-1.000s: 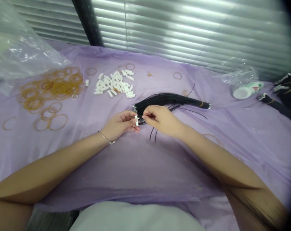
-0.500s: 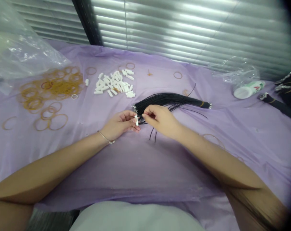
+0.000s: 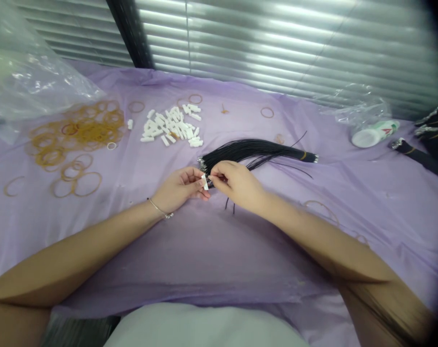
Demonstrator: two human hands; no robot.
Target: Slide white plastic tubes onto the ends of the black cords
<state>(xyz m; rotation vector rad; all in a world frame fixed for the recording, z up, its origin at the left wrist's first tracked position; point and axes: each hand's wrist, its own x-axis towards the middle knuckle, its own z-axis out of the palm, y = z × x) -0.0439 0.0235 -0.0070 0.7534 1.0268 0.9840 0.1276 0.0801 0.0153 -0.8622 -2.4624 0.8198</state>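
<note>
The left hand (image 3: 179,185) is closed in a pinch on a small white plastic piece (image 3: 205,182), and the right hand (image 3: 237,184) is pinched shut right beside it, its fingertips hiding whatever they grip, perhaps a wire end — too small to tell. Both hands sit at the near end of a bundle of black cables (image 3: 255,150), lying on a lilac sheet (image 3: 219,250), with loose white pieces (image 3: 171,126) and rubber bands (image 3: 76,130) off to the left.

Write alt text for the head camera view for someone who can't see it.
A left hand pinches a small white piece, with the right hand close by, at the end of a bundle of black cables on a purple sheet. More white pieces and rubber bands lie beyond.
</note>
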